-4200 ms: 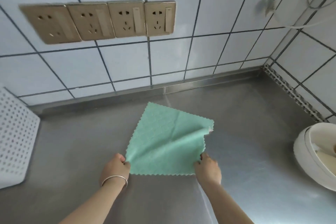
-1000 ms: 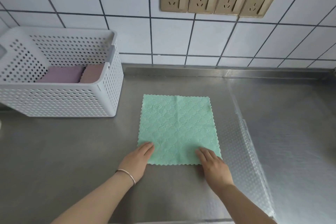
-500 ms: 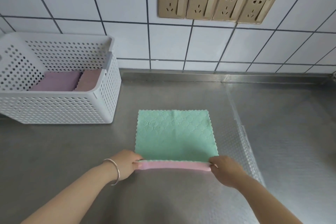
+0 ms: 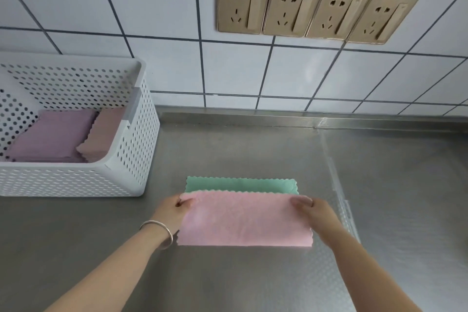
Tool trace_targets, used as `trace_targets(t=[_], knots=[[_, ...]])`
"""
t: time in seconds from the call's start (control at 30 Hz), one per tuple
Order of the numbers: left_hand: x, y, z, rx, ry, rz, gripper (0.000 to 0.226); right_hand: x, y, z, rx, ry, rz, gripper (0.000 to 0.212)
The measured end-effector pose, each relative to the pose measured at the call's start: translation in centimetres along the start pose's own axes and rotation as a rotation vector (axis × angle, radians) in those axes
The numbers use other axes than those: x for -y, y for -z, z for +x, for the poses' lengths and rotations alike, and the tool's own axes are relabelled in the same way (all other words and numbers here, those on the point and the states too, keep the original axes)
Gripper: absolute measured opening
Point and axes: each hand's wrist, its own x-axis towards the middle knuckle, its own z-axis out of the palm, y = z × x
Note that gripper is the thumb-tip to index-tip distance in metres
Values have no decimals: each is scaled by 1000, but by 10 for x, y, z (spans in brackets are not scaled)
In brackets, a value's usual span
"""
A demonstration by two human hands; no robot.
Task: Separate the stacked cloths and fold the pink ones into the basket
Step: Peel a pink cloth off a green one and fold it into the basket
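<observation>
- Pink cloth (image 4: pixel 244 220) lies on the steel counter (image 4: pixel 253 149), drawn forward over a green cloth (image 4: pixel 240 184) whose far strip shows behind it.
- Fabric looks light, soft and limp; it should sag unless held at both corners, and its scalloped edge gives easy purchase.
- Left hand (image 4: pixel 172 210) pinches the far-left corner; right hand (image 4: pixel 310 208) pinches the far-right corner.
- White basket (image 4: pixel 136 134), left of the cloths, already holds folded pink cloths (image 4: pixel 65 134).

My forearms are bare, with no sleeves showing. On my left wrist I wear a thin, plain silver bangle (image 4: pixel 162 232), round and smooth. My hands carry no rings or gloves.
</observation>
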Motion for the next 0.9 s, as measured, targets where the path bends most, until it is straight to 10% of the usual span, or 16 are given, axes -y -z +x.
trace_targets(t=[0.9], knots=[[-13,-27,59,-283,86,613,31,9,-39,50,-351,-36,-211,41]])
